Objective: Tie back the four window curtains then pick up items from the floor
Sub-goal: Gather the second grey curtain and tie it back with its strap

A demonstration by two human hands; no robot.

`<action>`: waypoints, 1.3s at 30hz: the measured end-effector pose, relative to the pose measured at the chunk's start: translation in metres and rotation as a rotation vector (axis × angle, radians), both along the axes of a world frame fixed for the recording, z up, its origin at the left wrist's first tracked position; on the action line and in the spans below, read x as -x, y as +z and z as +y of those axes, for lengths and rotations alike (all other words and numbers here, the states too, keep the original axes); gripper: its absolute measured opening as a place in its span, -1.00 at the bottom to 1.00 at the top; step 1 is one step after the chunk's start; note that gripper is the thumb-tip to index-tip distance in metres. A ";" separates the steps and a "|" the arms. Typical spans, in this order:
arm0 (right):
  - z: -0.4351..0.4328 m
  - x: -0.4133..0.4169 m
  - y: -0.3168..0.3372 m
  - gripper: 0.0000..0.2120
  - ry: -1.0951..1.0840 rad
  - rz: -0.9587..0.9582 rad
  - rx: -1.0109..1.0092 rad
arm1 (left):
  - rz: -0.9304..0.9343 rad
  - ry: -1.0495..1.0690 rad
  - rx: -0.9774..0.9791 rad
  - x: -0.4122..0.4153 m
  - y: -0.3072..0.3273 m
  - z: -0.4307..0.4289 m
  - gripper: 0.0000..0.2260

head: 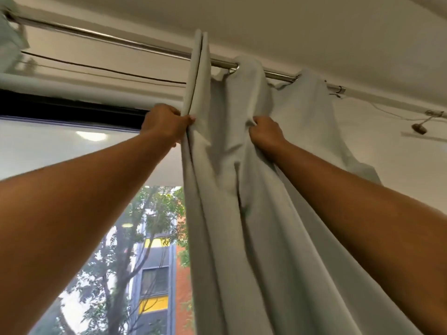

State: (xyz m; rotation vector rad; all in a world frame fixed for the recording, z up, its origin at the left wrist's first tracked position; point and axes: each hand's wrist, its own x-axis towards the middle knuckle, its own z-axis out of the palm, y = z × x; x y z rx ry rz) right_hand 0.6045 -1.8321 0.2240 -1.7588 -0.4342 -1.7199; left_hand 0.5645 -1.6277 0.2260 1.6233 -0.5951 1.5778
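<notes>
Closest, forearms: left forearm [72, 201] and right forearm [362, 201], bare, stretched up toward the curtain rod [121, 41].
Left hand [167, 123]: below the rod, fingers curled round the leading edge of the curtain [217, 213], thumb pressed on the front fold.
Right hand [264, 135]: below the rod, right of the left hand and slightly lower, fist closed on a bunch of cloth.
Curtain: pale grey-green, hung from the rod's right stretch, gathered in deep folds between and beneath both hands, left fold rising past the rod.
Rod: shiny metal, slanting from upper left down to the right, bare left of the curtain.
Second cloth [9, 37]: blurred, at the rod's far left end.
Cord [419, 128]: thin, with a small dark piece, beyond the rod's right end.
Window [60, 151]: below the rod's bare stretch, dark frame on top, tree [113, 257] and building [154, 279] outside.
</notes>
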 end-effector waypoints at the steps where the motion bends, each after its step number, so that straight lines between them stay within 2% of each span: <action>1: 0.018 0.006 0.010 -0.68 0.060 -0.023 0.012 | 0.009 0.011 0.010 0.005 0.002 0.012 -0.73; 4: 0.074 0.037 0.027 -0.83 0.335 -0.069 0.168 | 0.042 0.017 0.025 0.022 0.010 0.042 -0.74; 6: 0.106 0.061 0.026 -0.88 0.411 -0.019 0.347 | 0.051 -0.007 0.055 0.034 0.015 0.058 -0.76; 9: 0.120 0.074 0.021 -0.75 0.509 0.216 0.526 | 0.042 -0.008 0.130 0.049 0.017 0.073 -0.73; 11: 0.105 0.070 0.020 -0.69 0.435 0.335 0.563 | 0.021 0.024 0.144 0.055 0.018 0.075 -0.72; 12: 0.094 0.066 0.021 -0.63 0.393 0.337 0.531 | 0.017 0.039 0.147 0.056 0.018 0.073 -0.73; 14: 0.066 0.052 0.023 -0.47 0.277 0.207 0.324 | 0.046 0.075 0.141 0.058 0.018 0.063 -0.75; 17: 0.003 0.024 0.026 -0.51 -0.229 -0.123 -0.049 | 0.098 0.089 0.142 0.054 0.019 0.041 -0.80; 19: -0.052 0.006 0.022 -0.44 -0.418 -0.110 -0.166 | 0.109 0.074 0.136 0.049 0.019 0.021 -0.77; 20: -0.078 0.000 0.018 -0.34 -0.421 -0.040 -0.216 | 0.121 0.048 0.133 0.046 0.018 0.009 -0.71; 22: -0.126 -0.019 0.021 -0.09 -0.242 0.141 -0.310 | 0.171 -0.023 0.104 0.044 0.016 -0.017 -0.49; 24: -0.159 -0.031 0.022 0.05 0.186 0.315 -0.363 | 0.247 -0.089 0.036 0.043 0.015 -0.047 -0.19; 25: -0.169 -0.034 0.019 0.02 0.401 0.388 -0.355 | 0.271 -0.091 0.018 0.040 0.017 -0.063 -0.02; 26: -0.175 -0.035 0.014 -0.09 0.545 0.423 -0.324 | 0.275 -0.072 0.004 0.035 0.019 -0.078 0.05; 27: -0.179 -0.038 0.010 -0.23 0.605 0.412 -0.264 | 0.245 -0.019 -0.010 0.029 0.019 -0.095 -0.02; 28: -0.179 -0.041 0.007 -0.34 0.613 0.354 -0.218 | 0.208 0.064 -0.026 0.023 0.020 -0.109 -0.21; 30: -0.180 -0.048 0.005 -0.44 0.625 0.229 -0.155 | 0.115 0.277 -0.037 0.007 0.023 -0.139 -0.59; 31: -0.182 -0.053 0.006 -0.46 0.645 0.203 -0.132 | 0.094 0.335 -0.041 -0.001 0.025 -0.151 -0.69; 33: -0.189 -0.058 0.009 -0.46 0.676 0.201 -0.094 | 0.080 0.361 -0.057 -0.015 0.028 -0.179 -0.73; 36: -0.209 -0.066 0.013 -0.46 0.673 0.205 -0.056 | 0.042 0.376 -0.088 -0.029 0.039 -0.228 -0.70; 39: -0.228 -0.070 0.013 -0.60 0.745 0.229 -0.056 | 0.082 0.237 -0.144 -0.026 0.049 -0.274 -0.64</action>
